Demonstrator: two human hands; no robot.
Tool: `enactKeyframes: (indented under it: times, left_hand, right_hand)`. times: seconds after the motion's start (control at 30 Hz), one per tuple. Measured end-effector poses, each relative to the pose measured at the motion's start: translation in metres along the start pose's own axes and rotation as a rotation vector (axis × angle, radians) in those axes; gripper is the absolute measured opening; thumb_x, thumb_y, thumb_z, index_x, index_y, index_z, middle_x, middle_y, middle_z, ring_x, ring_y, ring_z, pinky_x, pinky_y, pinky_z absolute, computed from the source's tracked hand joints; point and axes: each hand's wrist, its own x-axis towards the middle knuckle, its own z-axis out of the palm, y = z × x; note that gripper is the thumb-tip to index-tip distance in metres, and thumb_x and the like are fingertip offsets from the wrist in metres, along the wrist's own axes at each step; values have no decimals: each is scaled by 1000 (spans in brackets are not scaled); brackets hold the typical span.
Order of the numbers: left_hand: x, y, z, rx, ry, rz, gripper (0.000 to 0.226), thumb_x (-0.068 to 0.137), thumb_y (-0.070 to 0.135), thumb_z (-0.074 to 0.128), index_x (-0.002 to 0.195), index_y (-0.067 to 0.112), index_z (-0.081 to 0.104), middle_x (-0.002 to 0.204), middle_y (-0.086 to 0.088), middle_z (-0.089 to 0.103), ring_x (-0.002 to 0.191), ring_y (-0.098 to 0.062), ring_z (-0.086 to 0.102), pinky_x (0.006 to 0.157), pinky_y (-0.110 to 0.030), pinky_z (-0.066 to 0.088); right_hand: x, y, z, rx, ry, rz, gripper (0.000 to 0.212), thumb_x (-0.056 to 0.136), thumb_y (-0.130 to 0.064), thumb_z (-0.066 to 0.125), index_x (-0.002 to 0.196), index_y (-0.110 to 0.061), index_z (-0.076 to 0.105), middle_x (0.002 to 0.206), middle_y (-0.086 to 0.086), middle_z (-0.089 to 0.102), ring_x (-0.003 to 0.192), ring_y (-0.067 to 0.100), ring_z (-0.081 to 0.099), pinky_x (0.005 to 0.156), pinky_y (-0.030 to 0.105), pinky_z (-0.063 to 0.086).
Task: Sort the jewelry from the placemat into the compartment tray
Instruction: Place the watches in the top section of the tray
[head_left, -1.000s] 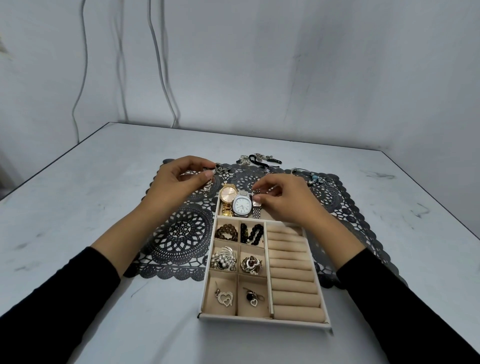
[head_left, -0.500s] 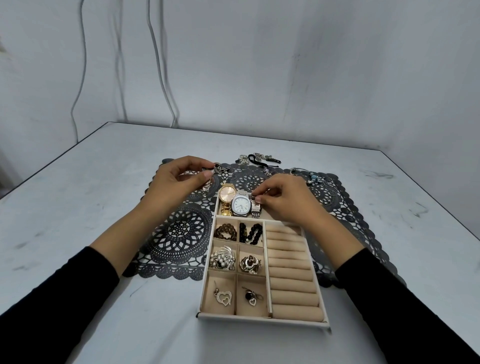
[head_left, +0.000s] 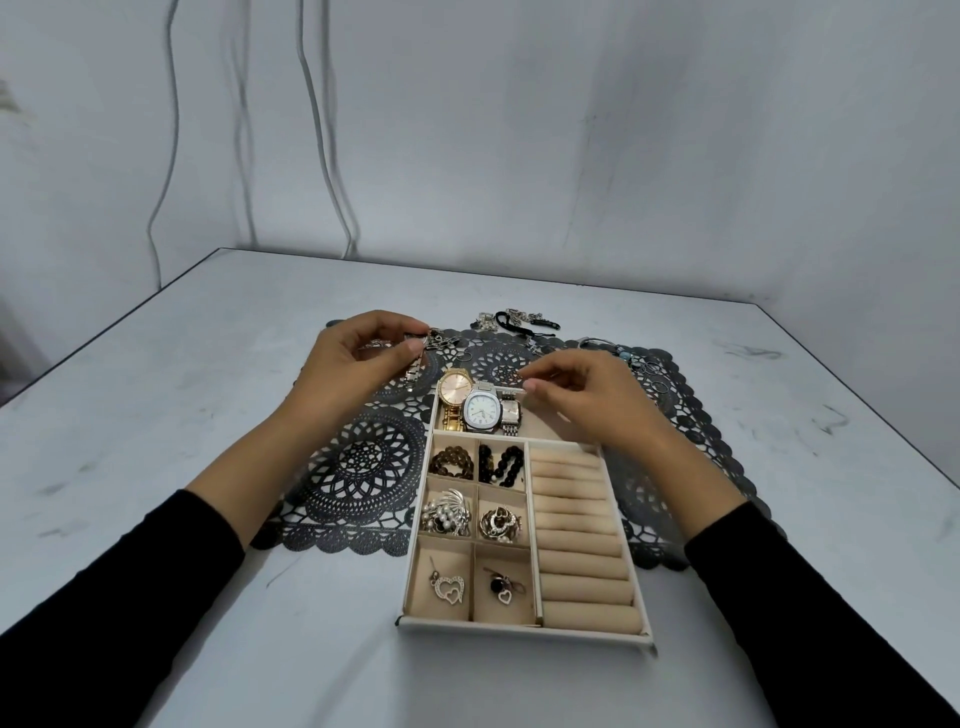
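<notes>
- Silver link strap of a small square-faced silver watch (head_left: 510, 413) is pinched at its far end between thumb and forefinger of the right hand (head_left: 587, 402). That grip is closed on the strap, over the tray's long far compartment.
- The left hand (head_left: 353, 364) also has a closed grip, pinching a silver metal link band (head_left: 413, 375), perhaps another watch, which hangs over the placemat just beyond the tray's far left corner.
- Beside the small watch lie a round gold watch (head_left: 454, 389) and a silver watch with a white dial (head_left: 480, 410), packed side by side and touching.
- To seat it well, the strap should probably be laid straight along its neighbours, face up, and released only once it rests flat. Space to the right should be kept for the hanging band.
- The cream felt compartment tray (head_left: 519, 631) sits partly on the black lace placemat (head_left: 363, 462) and partly on the grey worktop (head_left: 311, 649). Its padded ring rolls (head_left: 576, 545) are bare.
- Left to sort: tangled chains at the placemat's far edge (head_left: 514, 322) and thin rings (head_left: 652, 371) on its right side.
</notes>
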Motion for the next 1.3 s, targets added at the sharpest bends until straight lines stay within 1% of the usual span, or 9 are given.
enactKeyframes:
  times: [0.1, 0.3, 0.43, 0.57, 0.67, 0.87, 1.0, 1.2, 1.3]
  left_hand:
    - [0, 1, 0, -5, -6, 10, 13, 87, 16, 72, 98, 24, 74, 92, 2, 74, 81, -5, 68, 76, -21, 52]
    - [-4, 6, 5, -5, -25, 21, 15, 87, 17, 72, 102, 21, 74, 100, -1, 74, 87, -8, 68, 85, -27, 53]
    - [-9, 10, 10, -17, -34, 23, 17, 86, 18, 73, 102, 20, 74, 101, 0, 75, 92, -12, 69, 88, -26, 54]
    - [-11, 15, 17, -49, -51, 41, 17, 86, 13, 71, 103, 17, 73, 98, 2, 74, 89, -5, 69, 79, -19, 54]
    - [-13, 20, 26, -107, -58, 30, 16, 86, 12, 70, 100, 20, 73, 94, 7, 74, 86, -4, 69, 73, -16, 54]
    - [-22, 30, 54, -196, -116, 28, 17, 85, 10, 70, 100, 19, 72, 88, 9, 74, 82, -5, 69, 72, -18, 55]
    - [-22, 29, 70, -176, -161, 11, 17, 87, 9, 70, 101, 18, 72, 96, 5, 73, 83, -3, 68, 74, -16, 52]
    - [-19, 28, 85, -94, -246, -27, 21, 88, 13, 70, 105, 26, 69, 105, 1, 69, 87, -17, 63, 71, -34, 49]
    - [-16, 29, 91, -51, -269, -2, 25, 89, 14, 69, 109, 28, 67, 110, 0, 66, 81, -3, 65, 66, -18, 51]
  right_hand:
    - [-8, 5, -7, 33, 78, -6, 15, 88, -25, 66, 102, -23, 72, 93, -10, 70, 88, 4, 63, 79, 18, 50]
    - [-32, 27, -20, -63, 262, -11, 19, 92, -20, 60, 109, -18, 68, 101, -7, 68, 92, 5, 61, 81, 12, 46]
    - [-50, 41, -25, -169, 242, -1, 23, 92, -18, 59, 113, -15, 66, 107, -2, 66, 96, 9, 57, 89, 24, 45]
    - [-64, 54, -28, -295, 175, 13, 29, 92, -21, 58, 121, -16, 62, 113, -1, 66, 96, 6, 54, 82, 16, 35]
    - [-73, 61, -31, -348, 128, 46, 31, 93, -25, 56, 123, -20, 60, 120, -4, 63, 107, 10, 56, 86, 18, 37]
    - [-83, 63, -33, -410, 107, 43, 34, 96, -25, 52, 127, -15, 58, 129, -2, 59, 117, 13, 54, 88, 13, 31]
    - [-83, 61, -33, -427, 99, 41, 35, 97, -25, 50, 130, -14, 56, 133, -1, 56, 121, 14, 51, 88, 10, 27]
    - [-81, 62, -33, -424, 82, 47, 36, 98, -25, 48, 131, -13, 54, 135, 0, 54, 123, 13, 49, 89, 8, 25]
    - [-81, 63, -33, -423, 81, 44, 36, 98, -26, 48, 131, -13, 54, 135, 0, 54, 123, 13, 48, 92, 11, 27]
